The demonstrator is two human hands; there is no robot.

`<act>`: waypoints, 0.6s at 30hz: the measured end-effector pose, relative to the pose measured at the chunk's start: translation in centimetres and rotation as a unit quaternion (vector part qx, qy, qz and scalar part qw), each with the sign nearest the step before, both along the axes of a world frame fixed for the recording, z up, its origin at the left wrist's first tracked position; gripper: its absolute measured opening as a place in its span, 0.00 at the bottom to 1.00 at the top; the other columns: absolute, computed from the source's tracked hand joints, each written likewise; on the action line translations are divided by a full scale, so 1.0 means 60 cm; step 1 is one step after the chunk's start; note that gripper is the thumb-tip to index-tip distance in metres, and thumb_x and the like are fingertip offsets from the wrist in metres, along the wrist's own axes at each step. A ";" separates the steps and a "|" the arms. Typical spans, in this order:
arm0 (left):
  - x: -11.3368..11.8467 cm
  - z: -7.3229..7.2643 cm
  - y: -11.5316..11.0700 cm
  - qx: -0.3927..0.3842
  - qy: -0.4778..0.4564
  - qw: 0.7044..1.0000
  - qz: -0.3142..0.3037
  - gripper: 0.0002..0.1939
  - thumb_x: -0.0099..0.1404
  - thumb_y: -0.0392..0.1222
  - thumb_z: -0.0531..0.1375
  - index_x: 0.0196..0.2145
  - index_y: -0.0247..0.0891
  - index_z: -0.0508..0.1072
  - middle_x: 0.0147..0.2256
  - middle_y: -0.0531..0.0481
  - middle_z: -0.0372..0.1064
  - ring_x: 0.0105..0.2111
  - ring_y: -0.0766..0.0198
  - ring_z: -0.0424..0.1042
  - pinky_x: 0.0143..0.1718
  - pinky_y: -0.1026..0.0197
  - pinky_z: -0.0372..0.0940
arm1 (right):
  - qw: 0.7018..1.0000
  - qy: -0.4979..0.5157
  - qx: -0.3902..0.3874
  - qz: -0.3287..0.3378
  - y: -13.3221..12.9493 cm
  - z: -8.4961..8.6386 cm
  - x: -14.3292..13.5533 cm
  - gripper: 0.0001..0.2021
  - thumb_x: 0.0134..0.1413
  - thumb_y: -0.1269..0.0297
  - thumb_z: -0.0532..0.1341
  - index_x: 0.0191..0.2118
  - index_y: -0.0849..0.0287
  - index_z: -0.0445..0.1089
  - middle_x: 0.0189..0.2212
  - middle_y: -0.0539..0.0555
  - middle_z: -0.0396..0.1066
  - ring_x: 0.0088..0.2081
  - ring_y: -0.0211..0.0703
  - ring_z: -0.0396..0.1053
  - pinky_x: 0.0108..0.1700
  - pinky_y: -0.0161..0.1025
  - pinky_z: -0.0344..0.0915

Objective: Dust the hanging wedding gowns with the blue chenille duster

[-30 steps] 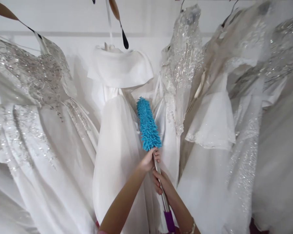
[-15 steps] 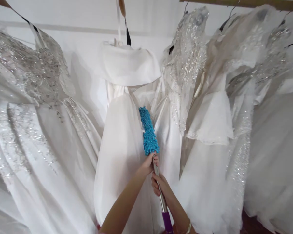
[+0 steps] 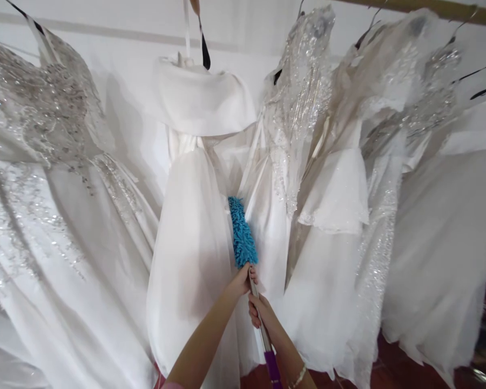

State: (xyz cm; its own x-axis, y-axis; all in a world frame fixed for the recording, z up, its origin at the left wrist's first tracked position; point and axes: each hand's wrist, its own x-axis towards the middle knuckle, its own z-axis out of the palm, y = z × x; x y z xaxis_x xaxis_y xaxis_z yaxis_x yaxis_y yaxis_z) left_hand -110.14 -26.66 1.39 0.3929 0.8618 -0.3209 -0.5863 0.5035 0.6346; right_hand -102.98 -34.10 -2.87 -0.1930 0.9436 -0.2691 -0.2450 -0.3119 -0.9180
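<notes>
A blue fluffy duster head [image 3: 242, 232] lies against the gap between a plain white dress [image 3: 190, 216] and a beaded white dress [image 3: 273, 200]. Its metal pole has a purple grip [image 3: 272, 367] lower down. My left hand [image 3: 244, 277] is wrapped round the pole just under the blue head. Slightly lower, my right hand [image 3: 261, 310] also grips the pole, fingers curled round it. The duster leans with its tip up and a little to the left.
A beaded gown [image 3: 60, 119] hangs at the left. More white dresses [image 3: 336, 189] hang at the right from a wooden rail [image 3: 429, 8]. Behind them is a white wall [image 3: 129, 59]. Dark red floor [image 3: 392, 362] shows at the bottom right.
The duster and both hands sit slightly lower and further left in the view. The dresses have shifted left in view, and more red floor shows at the bottom. Both hands keep their hold.
</notes>
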 end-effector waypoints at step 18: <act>0.049 0.174 -0.127 0.162 0.032 0.986 0.008 0.16 0.57 0.50 0.61 0.25 0.40 0.59 0.18 0.63 0.47 0.16 0.75 0.46 0.21 0.66 0.50 | 0.979 -0.071 0.192 0.004 -0.089 0.097 0.072 0.20 0.53 0.41 0.57 0.30 0.53 0.60 0.09 0.37 0.53 0.08 0.28 0.45 0.10 0.28 0.41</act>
State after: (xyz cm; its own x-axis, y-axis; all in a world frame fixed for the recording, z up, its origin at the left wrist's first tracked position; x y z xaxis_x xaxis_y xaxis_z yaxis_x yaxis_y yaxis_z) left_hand -107.19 -34.28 11.81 0.3659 0.9292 -0.0520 -0.5466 0.2598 0.7961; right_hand -98.65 -39.44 2.93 -0.1873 0.9790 0.0802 -0.1053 0.0611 -0.9926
